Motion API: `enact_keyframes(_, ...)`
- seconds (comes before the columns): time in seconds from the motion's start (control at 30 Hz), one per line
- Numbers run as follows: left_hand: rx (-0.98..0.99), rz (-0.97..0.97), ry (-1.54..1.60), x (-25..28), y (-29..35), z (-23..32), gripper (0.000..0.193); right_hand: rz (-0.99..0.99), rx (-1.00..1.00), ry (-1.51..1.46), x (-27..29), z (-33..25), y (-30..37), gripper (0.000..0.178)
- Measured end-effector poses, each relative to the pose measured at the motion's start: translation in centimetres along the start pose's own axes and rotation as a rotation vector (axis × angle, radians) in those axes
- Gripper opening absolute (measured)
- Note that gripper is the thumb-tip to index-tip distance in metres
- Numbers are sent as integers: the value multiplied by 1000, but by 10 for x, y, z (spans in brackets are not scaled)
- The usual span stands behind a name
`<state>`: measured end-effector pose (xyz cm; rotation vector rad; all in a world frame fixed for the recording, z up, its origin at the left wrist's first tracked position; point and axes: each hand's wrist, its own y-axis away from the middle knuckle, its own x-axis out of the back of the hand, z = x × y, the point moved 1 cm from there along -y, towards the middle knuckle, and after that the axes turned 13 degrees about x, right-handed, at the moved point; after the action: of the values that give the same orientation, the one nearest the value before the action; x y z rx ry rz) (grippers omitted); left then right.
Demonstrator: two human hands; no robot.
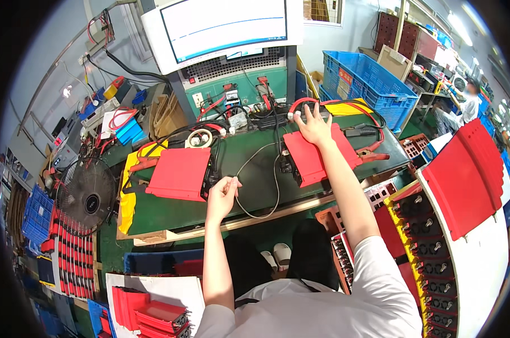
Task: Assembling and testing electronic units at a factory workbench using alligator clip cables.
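Observation:
Two flat red metal boxes lie on the green work table, the left red box (180, 173) and the right red box (307, 159). My left hand (223, 194) is closed in a pinch beside the front right corner of the left box. What is between its fingertips cannot be made out; a thin grey cable (258, 217) loops right beside them. Over the far edge of the right box, my right hand (315, 128) spreads its fingers, with the fingertips near white connectors and a thick red cable (304, 101). Black plugs (286, 164) sit at that box's left end.
A monitor (227, 31) stands above a green test panel (210, 93) at the back. Red clamps (373, 156) lie right of the right box. A fan (86, 196) is at left, a blue crate (367, 84) at back right. Stacked red units (463, 180) stand close at my right.

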<state>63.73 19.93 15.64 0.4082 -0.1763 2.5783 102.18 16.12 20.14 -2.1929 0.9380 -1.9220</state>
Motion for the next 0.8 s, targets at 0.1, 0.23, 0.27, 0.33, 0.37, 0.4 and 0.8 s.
enact_keyframes(0.1, -8, -7, 13, 2, 0, -3, 28, 10, -6, -14, 0, -4, -2, 88)
enact_keyframes(0.23, -3, -1, 9, 1, 0, -3, 27, 2, -8, -28, 1, -4, -2, 90)
enact_keyframes(0.27, -11, 3, 31, 0, 0, -3, 26, 11, -1, 8, 0, -4, -1, 90)
enact_keyframes(0.33, -9, 2, 44, 0, -1, -5, 26, -6, 24, 42, 0, -3, -1, 82)
enact_keyframes(0.37, -5, 5, 37, 0, -1, -6, 26, -27, 41, 55, 1, -3, 0, 79)
enact_keyframes(0.4, -10, 6, 37, 1, -1, -6, 26, -17, 50, 52, 1, -4, 0, 76)
enact_keyframes(0.8, -4, -8, 63, 1, 0, -4, 27, -55, -20, -22, 4, -7, -3, 89)
